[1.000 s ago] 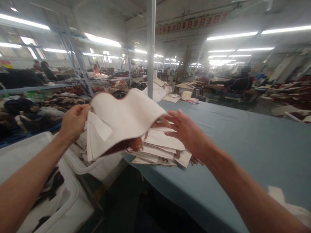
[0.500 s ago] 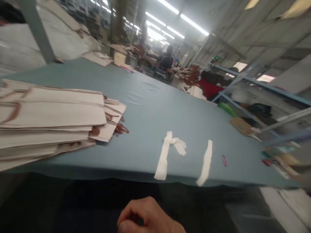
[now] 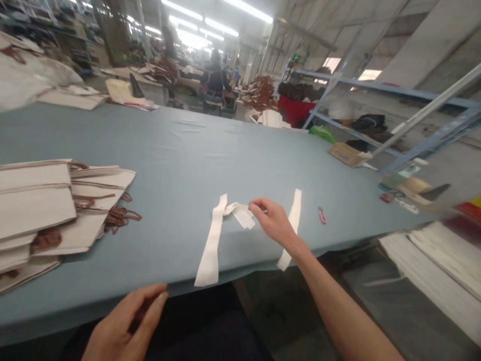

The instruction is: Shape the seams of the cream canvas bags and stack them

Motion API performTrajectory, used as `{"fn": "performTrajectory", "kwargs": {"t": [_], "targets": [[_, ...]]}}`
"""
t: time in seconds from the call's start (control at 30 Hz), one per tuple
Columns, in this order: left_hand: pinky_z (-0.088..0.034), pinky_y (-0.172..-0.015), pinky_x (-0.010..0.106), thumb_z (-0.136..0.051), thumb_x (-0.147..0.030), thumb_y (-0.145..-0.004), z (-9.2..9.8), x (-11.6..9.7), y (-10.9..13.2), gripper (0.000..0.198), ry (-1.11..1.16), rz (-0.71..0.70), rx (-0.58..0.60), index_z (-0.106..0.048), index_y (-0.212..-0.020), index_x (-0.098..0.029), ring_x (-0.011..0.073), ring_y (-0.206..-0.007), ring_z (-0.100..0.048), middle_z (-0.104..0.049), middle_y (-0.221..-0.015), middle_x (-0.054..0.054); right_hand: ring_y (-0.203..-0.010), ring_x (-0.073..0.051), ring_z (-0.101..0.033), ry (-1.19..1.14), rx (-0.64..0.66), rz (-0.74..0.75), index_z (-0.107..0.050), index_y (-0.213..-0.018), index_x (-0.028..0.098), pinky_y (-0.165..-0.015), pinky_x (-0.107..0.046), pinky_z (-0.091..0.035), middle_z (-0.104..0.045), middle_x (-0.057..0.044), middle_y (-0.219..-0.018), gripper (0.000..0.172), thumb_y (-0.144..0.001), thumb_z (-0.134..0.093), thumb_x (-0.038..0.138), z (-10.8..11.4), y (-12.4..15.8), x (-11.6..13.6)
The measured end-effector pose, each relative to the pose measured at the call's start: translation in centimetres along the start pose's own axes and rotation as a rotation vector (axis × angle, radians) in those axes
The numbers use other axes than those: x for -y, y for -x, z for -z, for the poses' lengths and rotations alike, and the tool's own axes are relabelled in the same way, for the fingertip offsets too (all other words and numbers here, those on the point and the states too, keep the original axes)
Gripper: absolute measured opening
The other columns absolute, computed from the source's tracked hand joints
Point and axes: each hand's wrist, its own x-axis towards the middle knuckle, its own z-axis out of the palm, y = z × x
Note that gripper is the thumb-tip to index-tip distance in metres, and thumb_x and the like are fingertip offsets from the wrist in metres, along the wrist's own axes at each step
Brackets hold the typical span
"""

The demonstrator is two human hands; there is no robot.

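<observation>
Matt blue-grey cloth over the table (image 3: pixel 225 145), limp white fabric strips (image 3: pixel 210 245), cream canvas bags (image 3: pixel 33 200)

Folded strip (image 3: pixel 211 240): a flat white fabric band that is lying lengthwise on the blue-grey table cover (image 3: pixel 180 150), with its near end hanging over the front edge.
Fold: the far end is doubling back rightward into a short crumpled flap, which the right hand (image 3: pixel 276 225) is pinching at its tip.
Second strip (image 3: pixel 296 205): a matching white band that is lying straight just right of that hand. It is lying apart from the first, its near end is drooping over the edge, and its middle is hiding behind the wrist.
</observation>
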Motion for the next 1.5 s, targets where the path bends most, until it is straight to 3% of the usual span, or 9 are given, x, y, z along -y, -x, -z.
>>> {"fn": "performTrajectory", "kwargs": {"t": [0.17, 0.37, 0.53, 0.7, 0.8, 0.97, 1.2, 1.4, 1.5], "targets": [[-0.068, -0.071, 0.026, -0.062, -0.061, -0.093, -2.4, -5.3, -3.7, 0.04, 0.046, -0.048, 0.08, -0.084, -0.093, -0.028, 0.0253, -0.083, -0.086, -0.088, -0.09, 0.002, -0.13, -0.025, -0.069, 0.076, 0.227, 0.119, -0.071, -0.139, 0.017, -0.113, -0.04, -0.052, -0.074, -0.013, -0.146, 0.044, -0.096, -0.065, 0.018, -0.3, -6.0, -1.1], [-0.065, -0.082, 0.038, -0.058, -0.054, -0.096, -4.6, -7.5, -6.3, 0.037, -0.21, -0.131, 0.124, -0.079, -0.105, -0.025, 0.0294, -0.089, -0.081, -0.086, -0.1, 0.007, -0.141, -0.036, -0.062, 0.207, 0.329, 0.13, -0.065, -0.149, 0.016, -0.121, -0.049, -0.044, -0.066, -0.019, -0.156, 0.06, -0.091, -0.075, 0.02, -2.3, -6.1, -2.1], [-0.057, -0.082, 0.042, -0.063, -0.049, -0.098, -7.2, -8.1, -6.5, 0.034, -0.573, -0.308, 0.056, -0.077, -0.111, -0.02, 0.0343, -0.094, -0.074, -0.079, -0.101, 0.011, -0.13, -0.034, -0.066, 0.24, 0.296, 0.025, -0.074, -0.117, 0.014, -0.114, -0.052, -0.049, -0.072, -0.019, -0.136, 0.02, -0.107, -0.062, 0.027, -4.1, -5.1, -2.2], [-0.047, -0.074, 0.038, -0.05, -0.03, -0.101, -8.1, -8.4, -7.3, 0.027, -0.573, -0.249, 0.021, -0.073, -0.09, -0.022, 0.0309, -0.085, -0.072, -0.075, -0.086, 0.009, -0.085, -0.019, -0.069, 0.104, 0.406, -0.11, -0.07, -0.094, 0.017, -0.082, -0.036, -0.059, -0.072, -0.002, -0.093, 0.028, -0.108, -0.069, 0.041, -4.8, -3.3, -1.3], [-0.043, -0.069, 0.034, -0.05, -0.029, -0.101, -7.6, -8.3, -8.0, 0.027, -0.507, -0.197, 0.025, -0.07, -0.083, -0.024, 0.0273, -0.082, -0.072, -0.075, -0.082, 0.006, -0.06, -0.012, -0.057, -0.056, 0.542, -0.189, -0.06, -0.073, 0.018, -0.057, -0.024, -0.045, -0.06, 0.003, -0.067, 0.035, -0.105, -0.064, 0.032, -4.6, -1.4, -0.6], [-0.041, -0.063, 0.031, -0.054, -0.034, -0.102, -6.3, -8.0, -9.0, 0.024, -0.407, -0.143, 0.028, -0.07, -0.088, -0.024, 0.0228, -0.072, -0.07, -0.076, -0.08, 0.003, -0.053, -0.011, -0.05, -0.28, 0.654, -0.276, -0.056, -0.069, 0.02, -0.052, -0.023, -0.038, -0.057, 0.002, -0.06, 0.031, -0.1, -0.053, 0.025, -4.4, 1.1, 0.3], [-0.053, -0.071, 0.033, -0.051, -0.034, -0.101, -5.9, -6.6, -8.3, 0.024, -0.347, -0.302, 0.011, -0.069, -0.088, -0.024, 0.0249, -0.079, -0.074, -0.077, -0.083, 0.004, -0.056, -0.01, -0.045, -0.327, 0.509, -0.261, -0.056, -0.073, 0.02, -0.052, -0.023, -0.032, -0.051, 0.005, -0.062, 0.03, -0.1, -0.062, 0.028, -5.8, 1.5, -0.7], [-0.058, -0.106, 0.052, -0.055, -0.041, -0.104, -5.9, -5.7, -6.9, 0.046, -0.349, -0.545, -0.086, -0.063, -0.138, -0.012, 0.0381, -0.122, -0.073, -0.075, -0.14, 0.023, -0.062, -0.011, -0.057, -0.241, 0.384, -0.205, -0.066, -0.091, 0.016, -0.058, -0.024, -0.049, -0.062, 0.003, -0.078, 0.036, -0.11, -0.066, 0.047, -5.8, 1.1, -2.5], [-0.057, -0.11, 0.051, -0.053, -0.044, -0.108, -6.0, -5.7, -7.0, 0.043, -0.349, -0.671, -0.043, -0.064, -0.138, -0.015, 0.0365, -0.129, -0.071, -0.075, -0.143, 0.02, -0.072, -0.014, -0.066, -0.142, 0.369, -0.158, -0.07, -0.102, 0.015, -0.066, -0.028, -0.058, -0.069, 0.0, -0.09, 0.031, -0.111, -0.068, 0.045, -5.6, 0.6, -2.8]]}}
